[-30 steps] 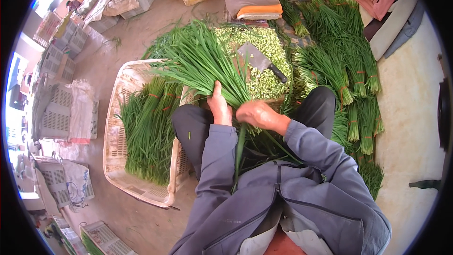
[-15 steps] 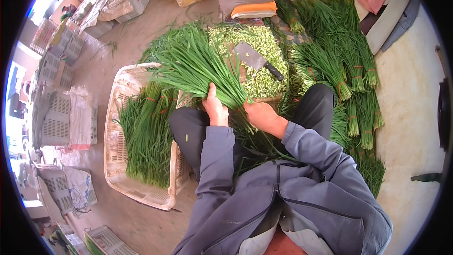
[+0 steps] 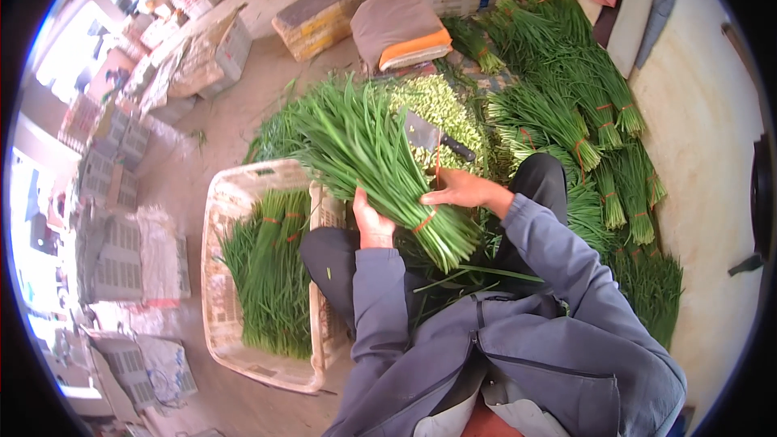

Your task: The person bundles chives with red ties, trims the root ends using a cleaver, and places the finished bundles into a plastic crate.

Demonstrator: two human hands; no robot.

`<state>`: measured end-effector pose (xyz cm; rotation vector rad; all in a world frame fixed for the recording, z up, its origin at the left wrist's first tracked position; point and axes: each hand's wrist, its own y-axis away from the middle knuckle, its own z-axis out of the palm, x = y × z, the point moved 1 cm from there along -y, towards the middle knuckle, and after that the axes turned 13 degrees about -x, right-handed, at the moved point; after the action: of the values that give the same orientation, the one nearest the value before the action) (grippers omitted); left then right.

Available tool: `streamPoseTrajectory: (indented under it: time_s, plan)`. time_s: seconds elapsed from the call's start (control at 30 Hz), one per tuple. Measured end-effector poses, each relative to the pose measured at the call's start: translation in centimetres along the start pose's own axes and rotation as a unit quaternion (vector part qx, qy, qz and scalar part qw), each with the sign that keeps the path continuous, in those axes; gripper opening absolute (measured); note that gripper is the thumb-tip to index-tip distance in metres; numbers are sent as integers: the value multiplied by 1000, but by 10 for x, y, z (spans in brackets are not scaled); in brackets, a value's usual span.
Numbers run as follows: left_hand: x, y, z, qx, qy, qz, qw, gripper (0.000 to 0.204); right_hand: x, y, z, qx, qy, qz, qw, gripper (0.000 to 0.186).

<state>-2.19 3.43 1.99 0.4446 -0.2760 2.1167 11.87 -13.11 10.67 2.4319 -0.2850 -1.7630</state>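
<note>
A large bunch of green garlic chives lies slantwise across my lap, leaves up to the left and cut stem ends down to the right. My left hand grips it from its left side, thumb up along the leaves. An orange band circles the stems. Just above that band, my right hand is closed at the bunch's right side, with a thin orange tie standing up from its fingertips. Behind the bunch, a black-handled cleaver rests on chopped pale stem pieces, its blade partly hidden.
At my left stands a dirty white plastic crate holding banded chives. Many tied bunches are piled at right along the wall. A folded brown and orange cloth and a yellowish box lie beyond.
My right hand has shifted from the stem ends up to the band's upper side, uncovering the stems. The orange tie now stands up from its fingers. The whole view has shifted a little.
</note>
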Motion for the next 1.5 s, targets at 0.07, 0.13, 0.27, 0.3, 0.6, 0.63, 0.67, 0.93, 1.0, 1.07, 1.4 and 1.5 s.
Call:
streamPoseTrajectory:
  time_s: [0.07,0.13,0.27,0.3,0.6,0.63,0.67,0.93,1.0,1.07,1.4,1.5]
  plan:
    - [-15,-2,21,-32,-15,-5,999,67,28,-22,15,33,-258,-74,963,67]
    - [-25,3,30,-38,-33,0,999,78,48,-23,7,85,-170,-17,982,64]
    - [-3,12,-9,-62,-143,25,987,63,35,-31,24,69,-145,-17,987,63]
    - [-15,10,-2,16,-238,-7,971,51,48,-28,22,63,-125,-6,990,63]
    - [-22,2,-10,216,-237,29,947,33,22,0,30,218,190,15,957,33]
    - [-25,-1,-5,255,-238,12,937,35,35,5,38,183,257,-112,942,29]
    - [-23,-2,-9,254,-229,29,939,34,27,7,51,144,300,-149,931,27]
    - [-21,-6,-16,254,-234,117,931,34,42,-4,105,3,488,-53,871,19]
    - [-15,-5,-23,261,-240,143,924,33,21,6,99,-225,340,10,913,19]
    - [-12,-6,-23,257,-240,160,922,33,19,16,92,-437,279,49,854,18]
    - [-10,-4,-19,292,-230,147,917,33,39,15,59,100,259,-61,959,10]
    - [-9,-4,-19,308,-222,138,915,33,44,20,67,100,311,-58,943,12]
